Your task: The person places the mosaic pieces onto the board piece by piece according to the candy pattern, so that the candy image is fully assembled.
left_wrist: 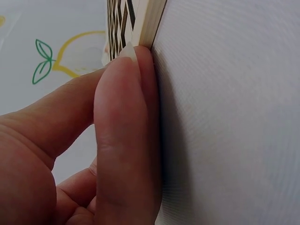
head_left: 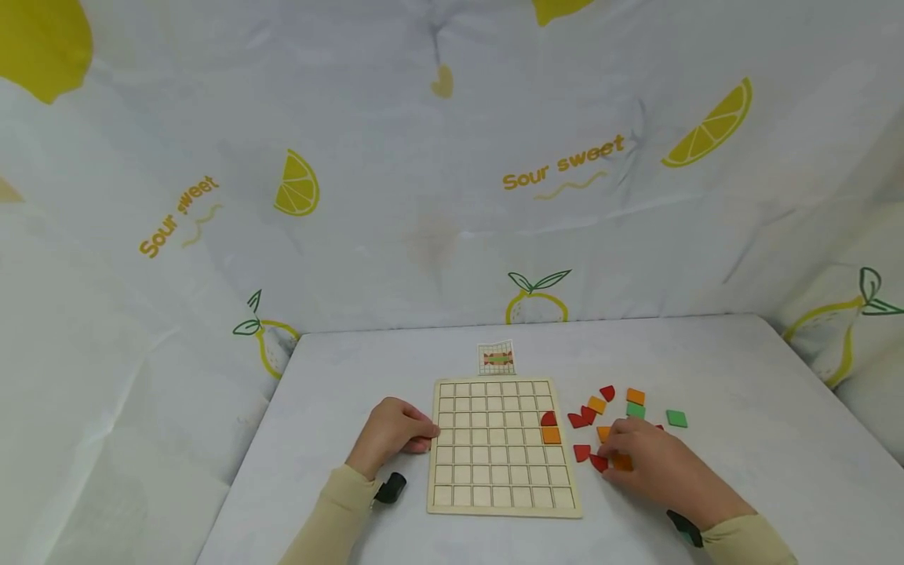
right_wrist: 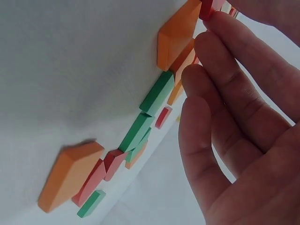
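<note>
A square wooden grid board [head_left: 491, 457] lies flat on the table. My left hand [head_left: 392, 430] pinches its left edge between thumb and finger; the left wrist view shows the fingertips [left_wrist: 123, 70] right at the board's side. On the board's right column sit a red quarter-circle piece [head_left: 548, 419] and, just below it, an orange square piece [head_left: 551, 435]. Right of the board, my right hand [head_left: 650, 459] reaches down among loose pieces. Its thumb and index finger pinch a red quarter-circle piece [right_wrist: 206, 9], partly cut off by that view's top edge. The other fingers hang over several orange pieces.
Around the right hand lie several loose pieces: an orange square [head_left: 636, 396], a green piece [head_left: 676, 418], a red quarter-circle [head_left: 581, 453]. A small pattern card [head_left: 497, 359] stands behind the board. Lemon-printed cloth [head_left: 395, 235] hangs behind the white table [head_left: 339, 361].
</note>
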Tool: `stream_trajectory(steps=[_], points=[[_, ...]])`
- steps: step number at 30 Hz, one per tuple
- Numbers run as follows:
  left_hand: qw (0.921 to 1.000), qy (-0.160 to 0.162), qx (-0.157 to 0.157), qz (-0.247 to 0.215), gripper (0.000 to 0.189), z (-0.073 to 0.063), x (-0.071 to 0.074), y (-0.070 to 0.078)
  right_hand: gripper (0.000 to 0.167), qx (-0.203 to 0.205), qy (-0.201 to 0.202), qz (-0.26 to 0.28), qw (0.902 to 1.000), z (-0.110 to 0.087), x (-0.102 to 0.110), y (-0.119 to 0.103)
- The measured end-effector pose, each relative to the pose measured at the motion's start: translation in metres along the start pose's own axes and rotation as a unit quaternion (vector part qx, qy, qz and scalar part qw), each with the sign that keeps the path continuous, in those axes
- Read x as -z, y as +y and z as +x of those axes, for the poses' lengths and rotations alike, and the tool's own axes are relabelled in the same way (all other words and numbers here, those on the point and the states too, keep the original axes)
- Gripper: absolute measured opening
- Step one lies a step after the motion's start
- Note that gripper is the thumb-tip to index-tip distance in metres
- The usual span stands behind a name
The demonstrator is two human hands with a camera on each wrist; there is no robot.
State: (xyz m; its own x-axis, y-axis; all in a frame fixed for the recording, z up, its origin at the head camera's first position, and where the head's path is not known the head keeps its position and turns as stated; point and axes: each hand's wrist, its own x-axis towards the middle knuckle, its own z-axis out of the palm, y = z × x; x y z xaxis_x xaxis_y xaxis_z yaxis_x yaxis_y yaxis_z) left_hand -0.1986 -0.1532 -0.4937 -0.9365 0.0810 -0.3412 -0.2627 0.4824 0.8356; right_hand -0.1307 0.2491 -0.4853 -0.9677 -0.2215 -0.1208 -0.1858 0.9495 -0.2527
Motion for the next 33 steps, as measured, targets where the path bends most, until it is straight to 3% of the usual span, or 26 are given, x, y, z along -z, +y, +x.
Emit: stream_trajectory(steps=[6, 15, 22, 25, 33], points=[[1.0, 0.001, 0.009, 0.004, 0.02, 0.002, 0.001, -0.001, 0.015, 0.015, 0.017, 0.0, 0.9997, 0.001, 0.002, 0.0], [1.0, -0.007, 0.002, -0.006, 0.02, 0.003, 0.003, -0.003, 0.019, 0.069, 0.037, 0.058, 0.9952, 0.009, 0.008, -0.016], [1.0, -0.008, 0.002, -0.001, 0.02, 0.002, 0.002, -0.003, 0.017, 0.101, 0.036, 0.055, 0.9927, 0.017, 0.01, -0.029], [1.0, -0.008, 0.003, 0.0, 0.02, 0.002, 0.002, -0.002, 0.017, 0.094, 0.033, 0.052, 0.9936, 0.02, 0.009, -0.034], [1.0, -0.007, 0.001, 0.0, 0.02, 0.001, 0.003, -0.003, 0.016, 0.123, 0.04, 0.051, 0.9903, 0.026, 0.002, -0.035]])
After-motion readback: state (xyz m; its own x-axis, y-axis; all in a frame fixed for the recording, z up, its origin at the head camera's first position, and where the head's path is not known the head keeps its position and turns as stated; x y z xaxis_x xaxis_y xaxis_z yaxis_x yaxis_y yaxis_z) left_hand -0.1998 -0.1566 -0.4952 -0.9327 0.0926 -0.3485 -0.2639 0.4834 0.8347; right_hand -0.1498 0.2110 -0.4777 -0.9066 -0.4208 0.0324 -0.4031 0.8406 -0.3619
